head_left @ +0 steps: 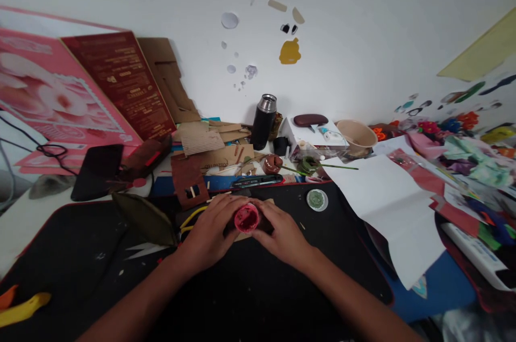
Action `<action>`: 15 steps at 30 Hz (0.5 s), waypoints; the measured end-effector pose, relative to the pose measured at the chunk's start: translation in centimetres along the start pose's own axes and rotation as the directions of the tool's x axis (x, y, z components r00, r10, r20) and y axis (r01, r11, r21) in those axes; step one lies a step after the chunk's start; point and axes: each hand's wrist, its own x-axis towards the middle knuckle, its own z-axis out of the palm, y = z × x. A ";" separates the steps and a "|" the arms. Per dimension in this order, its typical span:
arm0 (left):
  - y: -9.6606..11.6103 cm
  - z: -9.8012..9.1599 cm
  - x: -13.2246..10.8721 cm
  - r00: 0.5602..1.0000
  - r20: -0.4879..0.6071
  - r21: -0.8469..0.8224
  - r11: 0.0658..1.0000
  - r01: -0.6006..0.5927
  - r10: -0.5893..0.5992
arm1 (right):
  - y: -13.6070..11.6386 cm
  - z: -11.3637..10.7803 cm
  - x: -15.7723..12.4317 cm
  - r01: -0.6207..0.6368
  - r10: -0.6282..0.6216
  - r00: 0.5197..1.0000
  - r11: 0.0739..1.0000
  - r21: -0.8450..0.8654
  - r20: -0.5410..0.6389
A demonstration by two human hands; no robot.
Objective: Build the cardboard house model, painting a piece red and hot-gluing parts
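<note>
My left hand (215,226) and my right hand (281,232) curl around a small open jar of red-pink paint (246,218) from its two sides. Its round mouth faces up toward me, with paint smeared along the rim. Under the hands, a bit of tan cardboard (243,236) shows on the black desk mat (258,299). To the right lies a white lid coated with green paint (317,200). Beyond the hands stand a jar of brown paint (273,164) and a jar of green paint (309,165), with paintbrushes near them.
Scissors (145,250) and a dark olive piece (145,218) lie left of my hands. Behind are a brown cardboard piece with a window (189,180), a box cutter (258,181) and a black flask (263,122). White paper (387,197) spreads at right.
</note>
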 end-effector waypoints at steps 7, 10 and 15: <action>-0.1 -0.2 0.0 0.999 -0.008 0.057 0.997 -0.051 0.051 | 0.4 0.7 -0.1 0.001 -0.001 0.999 1.000 0.016 -0.032; -0.1 -0.2 0.0 0.999 -0.013 0.049 0.998 -0.042 0.043 | 0.1 0.5 0.1 -0.003 0.003 1.000 1.000 0.008 -0.018; -0.4 -0.2 -0.1 0.999 -0.053 0.037 0.999 0.009 -0.007 | -0.4 -0.1 0.3 -0.018 0.018 1.000 0.999 0.045 -0.005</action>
